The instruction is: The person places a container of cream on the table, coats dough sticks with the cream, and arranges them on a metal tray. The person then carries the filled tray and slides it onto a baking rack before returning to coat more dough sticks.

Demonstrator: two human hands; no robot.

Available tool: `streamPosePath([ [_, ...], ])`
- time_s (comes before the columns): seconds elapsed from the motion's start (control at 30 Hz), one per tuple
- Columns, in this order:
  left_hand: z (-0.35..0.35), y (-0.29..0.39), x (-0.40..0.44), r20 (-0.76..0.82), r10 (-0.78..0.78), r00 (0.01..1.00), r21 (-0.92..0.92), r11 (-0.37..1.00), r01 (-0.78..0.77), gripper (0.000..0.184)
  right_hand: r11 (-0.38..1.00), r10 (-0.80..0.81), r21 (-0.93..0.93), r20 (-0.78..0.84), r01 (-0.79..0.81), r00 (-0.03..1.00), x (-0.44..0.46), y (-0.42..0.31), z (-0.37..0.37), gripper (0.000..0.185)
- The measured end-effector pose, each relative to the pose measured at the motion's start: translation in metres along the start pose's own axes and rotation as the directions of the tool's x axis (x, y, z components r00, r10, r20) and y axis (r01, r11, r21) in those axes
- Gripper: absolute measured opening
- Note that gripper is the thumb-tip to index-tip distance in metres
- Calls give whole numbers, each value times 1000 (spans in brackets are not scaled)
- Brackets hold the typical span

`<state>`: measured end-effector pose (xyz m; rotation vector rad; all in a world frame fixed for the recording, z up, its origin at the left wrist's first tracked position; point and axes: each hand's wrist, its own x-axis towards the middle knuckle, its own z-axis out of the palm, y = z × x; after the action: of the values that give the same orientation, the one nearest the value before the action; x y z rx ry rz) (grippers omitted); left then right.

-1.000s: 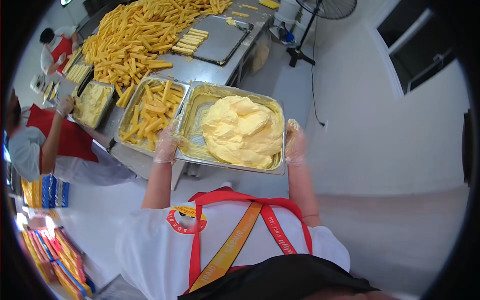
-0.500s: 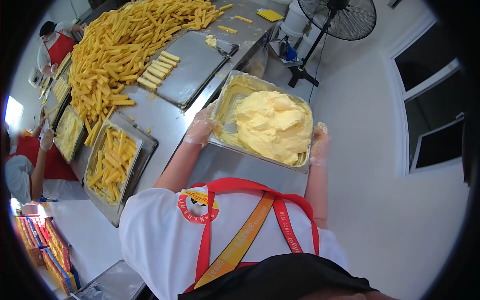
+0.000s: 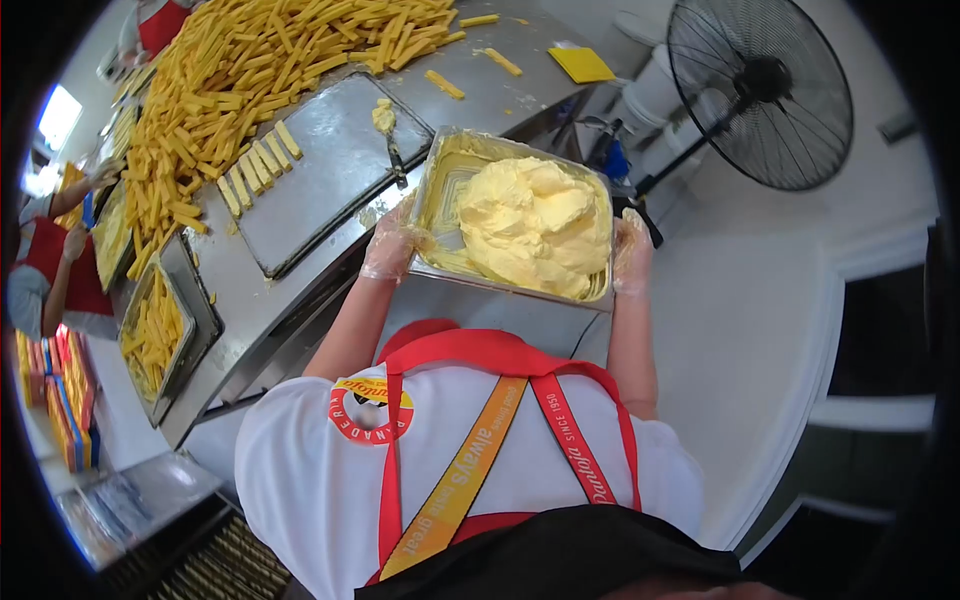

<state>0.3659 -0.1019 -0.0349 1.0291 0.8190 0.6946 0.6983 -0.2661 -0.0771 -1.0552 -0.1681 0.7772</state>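
Note:
A rectangular metal pan (image 3: 440, 178) is held up in front of me, near the table's edge. Inside it sits a big mound of pale yellow cream (image 3: 535, 225), heaped toward the right, with smears on the left wall. My left hand (image 3: 395, 242), in a clear plastic glove with cream on it, grips the pan's left side. The right side is gripped by my right hand (image 3: 631, 252), gloved the same way. Both hands' fingers are partly hidden by the pan.
On the metal table (image 3: 262, 322) lie a large pile of yellow sticks (image 3: 240, 90), a flat tray (image 3: 330, 150) with several coated sticks and a creamy spatula (image 3: 393, 140), and a pan of sticks (image 3: 155, 335). A standing fan (image 3: 760, 85) is beyond. A co-worker (image 3: 65, 255) stands left.
My body and view have turned rightward along the table, carrying the pan along in both hands. The table's contents now appear further left, while the fan looks nearer.

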Motion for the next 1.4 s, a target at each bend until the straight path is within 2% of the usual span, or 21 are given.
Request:
streamPosePath([
  [0.07,1,4,-1,-102,-4,995,-92,996,-5,74,993,118,7,126,-120,985,3,-28,51,15],
  [0.1,-2,5,3,-187,21,982,2,1000,-21,76,990,141,-2,241,-144,960,31,-19,44,14],
  [0.13,-1,10,6,-208,48,977,-91,994,-68,78,992,127,-41,228,-121,965,51,-15,51,15],
  [0.2,7,22,11,-294,13,956,-109,993,-46,78,991,95,-107,197,-75,976,81,-5,67,17],
  [0.23,5,18,12,-321,20,947,-65,997,-43,77,979,195,-118,300,-167,934,78,-10,82,20],
  [0.37,6,10,39,-427,73,901,51,997,-56,69,976,169,-186,310,-114,936,164,30,84,22],
  [0.5,9,-11,66,-476,142,868,-32,984,-178,68,964,240,-210,432,-162,869,178,5,137,21],
  [0.6,3,-32,84,-495,386,779,250,921,-298,68,948,152,-318,414,-14,897,210,18,151,19],
  [0.67,16,-26,91,-547,367,753,278,927,-250,70,957,174,-287,468,-37,866,231,27,170,18],
  [0.73,21,-41,101,-592,303,747,104,948,-302,71,965,191,-256,504,-66,842,255,44,180,19],
  [0.77,21,-42,98,-579,225,784,73,972,-225,71,964,211,-244,466,-104,859,258,50,185,20],
  [0.83,21,-55,106,-672,266,691,230,962,-146,70,880,370,-466,544,-96,753,292,69,183,21],
  [0.9,16,-76,104,-717,234,656,210,971,-117,69,902,372,-410,581,-135,724,286,80,175,20],
  [1.0,24,-84,96,-758,87,646,21,994,-109,69,909,351,-389,527,-148,774,289,88,176,20],
  [1.1,21,-88,93,-772,208,601,109,974,-196,72,903,413,-360,574,-234,708,296,96,182,26],
  [1.17,16,-84,82,-755,259,602,180,965,-190,70,756,439,-651,581,68,685,302,97,186,37],
  [1.27,19,-70,79,-728,382,569,480,877,25,69,391,363,-796,595,462,717,314,57,229,42],
  [1.3,14,-76,78,-646,544,535,677,732,73,70,254,317,-791,612,557,725,320,49,249,42],
  [1.33,18,-67,78,-668,531,521,671,733,113,71,129,137,-640,768,758,625,340,61,255,40],
  [1.37,21,-51,65,-685,513,517,661,737,142,71,-52,-22,-466,885,883,465,348,69,257,40],
  [1.4,25,-42,63,-707,501,499,651,738,181,72,-115,48,-409,908,905,417,359,74,268,38],
])
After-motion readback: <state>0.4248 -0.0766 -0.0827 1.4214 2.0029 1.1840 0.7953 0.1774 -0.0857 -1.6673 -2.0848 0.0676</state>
